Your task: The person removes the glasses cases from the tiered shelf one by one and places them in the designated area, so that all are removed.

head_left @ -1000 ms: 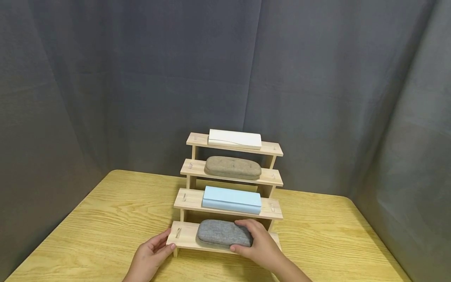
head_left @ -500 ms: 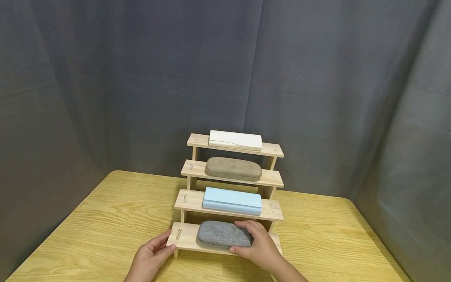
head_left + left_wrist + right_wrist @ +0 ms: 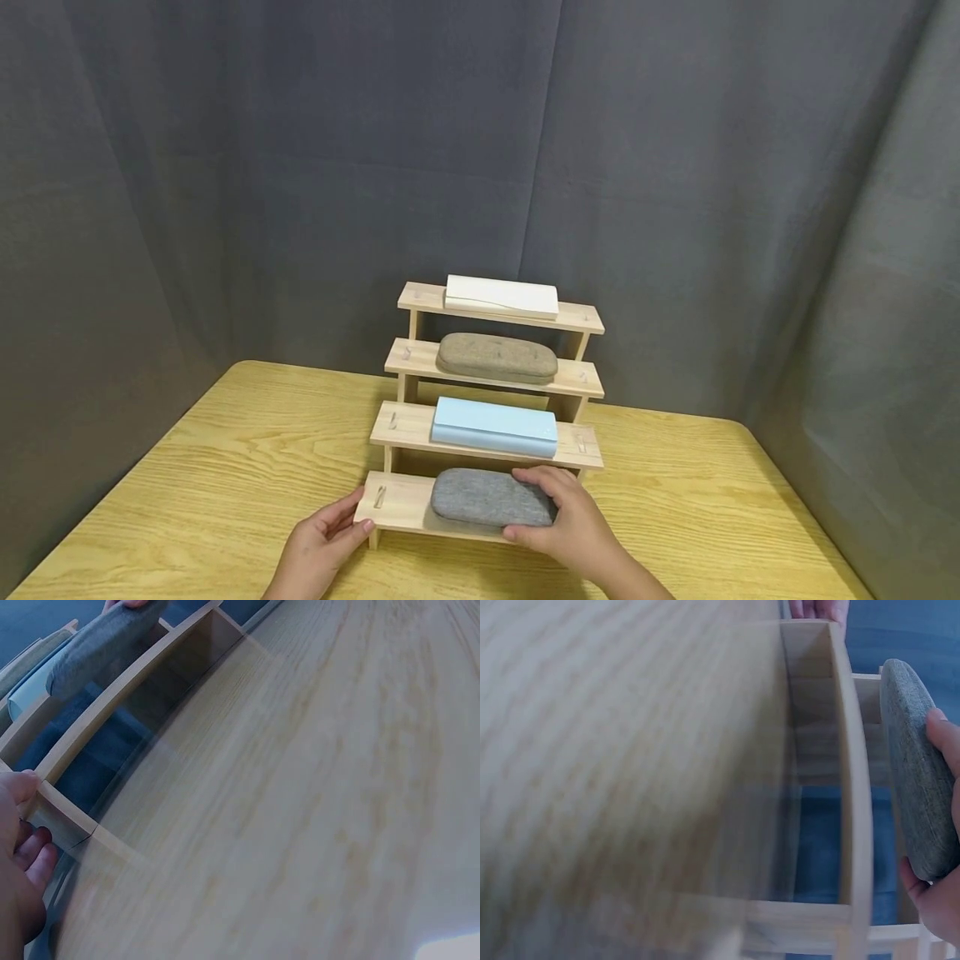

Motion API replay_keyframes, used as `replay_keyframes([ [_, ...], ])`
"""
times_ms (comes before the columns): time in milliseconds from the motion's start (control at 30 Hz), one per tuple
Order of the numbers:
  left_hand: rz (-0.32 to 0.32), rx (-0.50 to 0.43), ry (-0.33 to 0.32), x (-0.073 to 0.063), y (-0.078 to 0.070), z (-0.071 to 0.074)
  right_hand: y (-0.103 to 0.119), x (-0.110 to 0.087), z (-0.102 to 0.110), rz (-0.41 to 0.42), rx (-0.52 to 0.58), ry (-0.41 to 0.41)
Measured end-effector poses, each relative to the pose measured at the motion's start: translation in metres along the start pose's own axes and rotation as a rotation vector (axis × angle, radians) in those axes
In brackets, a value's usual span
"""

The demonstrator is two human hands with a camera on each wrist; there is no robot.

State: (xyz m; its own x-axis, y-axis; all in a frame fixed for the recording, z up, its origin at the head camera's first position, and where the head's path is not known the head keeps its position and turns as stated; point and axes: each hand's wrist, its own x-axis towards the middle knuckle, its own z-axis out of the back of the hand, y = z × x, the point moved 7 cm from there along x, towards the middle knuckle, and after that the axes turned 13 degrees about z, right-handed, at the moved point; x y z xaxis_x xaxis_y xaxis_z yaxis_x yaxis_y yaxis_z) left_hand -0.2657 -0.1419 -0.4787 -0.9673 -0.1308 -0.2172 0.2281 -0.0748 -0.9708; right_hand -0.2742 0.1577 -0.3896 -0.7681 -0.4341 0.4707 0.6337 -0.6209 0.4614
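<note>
A grey fabric glasses case (image 3: 483,497) lies lengthwise over the lowest step of a four-tier wooden display stand (image 3: 405,504). My right hand (image 3: 570,529) grips the case by its right end, thumb at the front and fingers behind. In the right wrist view the grey case (image 3: 913,776) shows a gap between it and the step's front edge. At the stand's lower left corner, my left hand (image 3: 318,542) pinches the end of the bottom step, thumb on the front edge. The left wrist view shows these fingers (image 3: 34,851) beside the stand's side panel.
Higher steps carry a light blue glasses case (image 3: 493,427), a brown one (image 3: 497,358) and a white one (image 3: 501,297) at the top. Under the stand is a yellow wood-grain table (image 3: 697,500). Grey curtains (image 3: 300,208) hang behind and at both sides.
My right hand has moved a little to the right, carrying the grey glasses case with it, so more of the bottom step's left part shows. The left hand keeps its place.
</note>
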Motion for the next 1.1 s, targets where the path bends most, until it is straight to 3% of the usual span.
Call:
replay_keyframes([
  [300,-0.003,0.004,0.001,-0.003,-0.001,0.000,0.006,0.001,0.025,-0.012,0.005,-0.025],
  [633,0.001,0.015,-0.001,-0.004,-0.002,0.000,0.012,-0.005,0.063,0.057,-0.076,-0.131],
  [1100,-0.028,0.030,0.004,-0.003,-0.002,0.001,-0.013,-0.015,0.103,-0.036,-0.157,-0.186],
])
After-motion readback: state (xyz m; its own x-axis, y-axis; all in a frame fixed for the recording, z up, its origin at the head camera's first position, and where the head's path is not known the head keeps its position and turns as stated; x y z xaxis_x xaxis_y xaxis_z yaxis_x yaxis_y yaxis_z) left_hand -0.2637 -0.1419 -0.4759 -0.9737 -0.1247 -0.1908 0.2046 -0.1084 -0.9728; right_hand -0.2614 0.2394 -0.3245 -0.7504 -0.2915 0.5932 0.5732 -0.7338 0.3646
